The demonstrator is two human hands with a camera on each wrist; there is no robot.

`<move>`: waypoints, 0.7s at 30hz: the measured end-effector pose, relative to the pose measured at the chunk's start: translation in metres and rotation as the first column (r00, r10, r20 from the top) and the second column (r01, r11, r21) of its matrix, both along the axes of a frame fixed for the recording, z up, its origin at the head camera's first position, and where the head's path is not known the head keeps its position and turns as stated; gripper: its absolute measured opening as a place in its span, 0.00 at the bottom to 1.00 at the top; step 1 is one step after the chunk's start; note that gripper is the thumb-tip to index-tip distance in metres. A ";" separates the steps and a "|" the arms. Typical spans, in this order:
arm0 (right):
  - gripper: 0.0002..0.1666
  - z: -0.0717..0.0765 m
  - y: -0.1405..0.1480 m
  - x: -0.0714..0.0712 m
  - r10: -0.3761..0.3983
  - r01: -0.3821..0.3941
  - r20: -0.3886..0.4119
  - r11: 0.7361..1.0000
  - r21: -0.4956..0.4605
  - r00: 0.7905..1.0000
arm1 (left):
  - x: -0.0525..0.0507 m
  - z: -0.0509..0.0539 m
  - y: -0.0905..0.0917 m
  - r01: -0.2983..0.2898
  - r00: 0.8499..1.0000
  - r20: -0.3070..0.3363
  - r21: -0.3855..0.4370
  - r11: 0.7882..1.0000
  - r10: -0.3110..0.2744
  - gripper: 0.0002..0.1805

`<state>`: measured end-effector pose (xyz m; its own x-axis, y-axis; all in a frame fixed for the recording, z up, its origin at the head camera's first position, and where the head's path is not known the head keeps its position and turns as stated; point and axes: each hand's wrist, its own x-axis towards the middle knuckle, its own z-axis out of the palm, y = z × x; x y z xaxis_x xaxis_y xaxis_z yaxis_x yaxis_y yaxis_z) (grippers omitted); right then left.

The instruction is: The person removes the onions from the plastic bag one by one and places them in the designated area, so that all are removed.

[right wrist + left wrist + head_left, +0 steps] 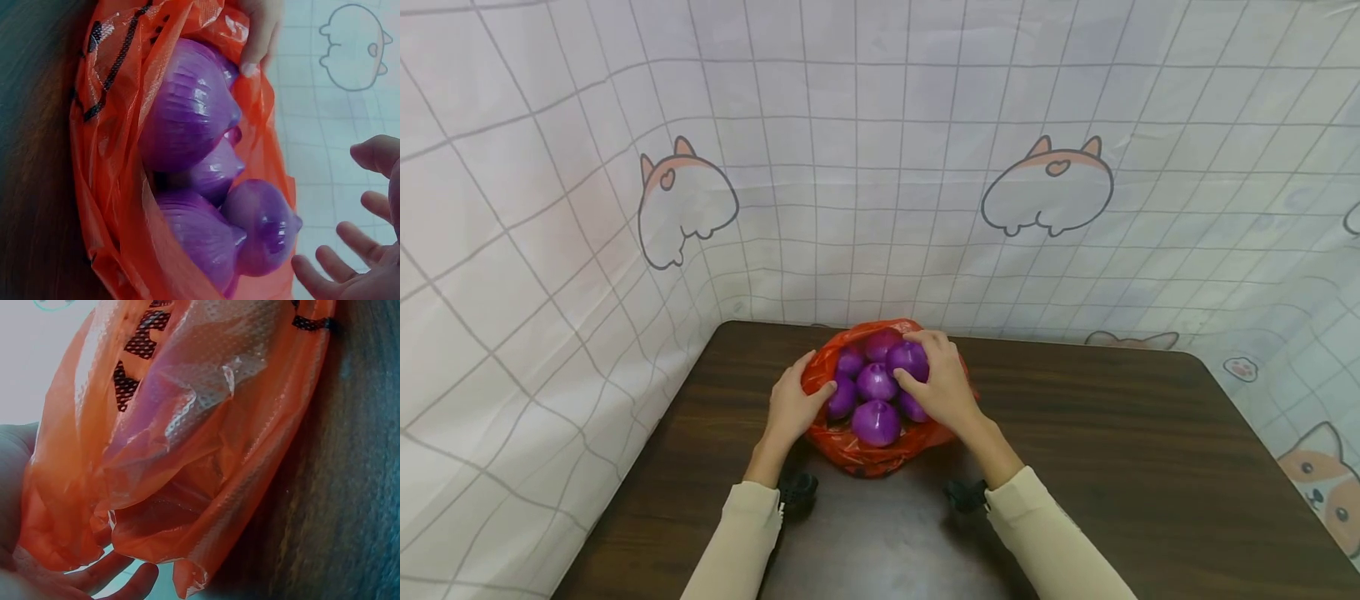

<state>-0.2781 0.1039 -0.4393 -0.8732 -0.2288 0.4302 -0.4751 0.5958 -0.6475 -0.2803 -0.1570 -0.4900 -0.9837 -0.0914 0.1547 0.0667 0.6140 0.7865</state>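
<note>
Several glossy purple onions [876, 423] lie in an opened red plastic bag [868, 462]. At the bag's left rim, my left hand [793, 400] grips the plastic, thumb over the edge; its fingers [142, 581] show behind the orange-red plastic in the left wrist view. My right hand [946, 387] is around the upper-right onion [907, 360] in the head view. The right wrist view shows that hand [369, 244] with spread fingers, beside the nearest onion [259, 228] and with a small gap to it. Onions lower in the bag are partly hidden.
The bag stands on a dark wooden table [1097, 433], near its back edge. A white grid-patterned cloth [865, 208] with cartoon animals hangs behind and at both sides. Dark objects [799, 492] show beside both wrists.
</note>
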 end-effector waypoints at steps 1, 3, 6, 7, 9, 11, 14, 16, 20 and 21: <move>0.32 0.000 -0.001 -0.001 -0.001 0.001 0.010 1.000 0.003 1.000 | 0.000 -0.001 0.000 -0.001 1.000 0.000 0.003 1.000 0.001 0.39; 0.33 0.000 -0.002 -0.003 -0.007 0.007 0.027 1.000 0.009 1.000 | 0.000 -0.003 0.000 -0.002 1.000 -0.002 0.011 1.000 0.002 0.39; 0.34 -0.002 -0.003 -0.006 -0.019 0.018 0.057 1.000 0.015 0.998 | 0.000 -0.004 0.001 -0.003 1.000 -0.005 0.024 1.000 0.003 0.37; 0.34 -0.003 -0.003 -0.007 -0.023 0.022 0.064 1.000 0.018 0.998 | 0.000 -0.005 0.001 -0.004 1.000 -0.007 0.023 1.000 0.004 0.37; 0.34 -0.005 -0.004 -0.010 -0.033 0.032 0.081 0.999 0.025 0.996 | 0.000 -0.004 0.001 -0.006 1.000 -0.011 0.025 1.000 0.006 0.36; 0.34 -0.008 -0.004 -0.013 -0.041 0.038 0.096 0.999 0.034 0.995 | 0.000 -0.004 0.001 -0.006 1.000 -0.012 0.024 1.000 0.007 0.36; 0.34 -0.013 -0.004 -0.018 -0.052 0.046 0.113 0.997 0.055 0.992 | 0.000 -0.004 0.001 -0.007 1.000 -0.017 0.020 1.000 0.007 0.35; 0.35 -0.016 -0.004 -0.021 -0.059 0.051 0.125 0.996 0.068 0.990 | 0.000 -0.004 0.000 -0.009 1.000 -0.019 0.019 1.000 0.009 0.35; 0.36 -0.020 -0.005 -0.026 -0.081 0.070 0.147 0.994 0.079 0.986 | -0.001 -0.003 0.000 -0.009 1.000 -0.023 0.015 1.000 0.009 0.35; 0.36 -0.021 -0.005 -0.027 -0.088 0.076 0.153 0.994 0.082 0.984 | 0.000 -0.002 0.000 -0.009 1.000 -0.023 0.015 1.000 0.009 0.35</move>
<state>-0.3049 0.0989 -0.4603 -0.9454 -0.1803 0.2714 -0.3193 0.6783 -0.6618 -0.2807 -0.1574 -0.4921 -0.9790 -0.1025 0.1761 0.0798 0.6025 0.7941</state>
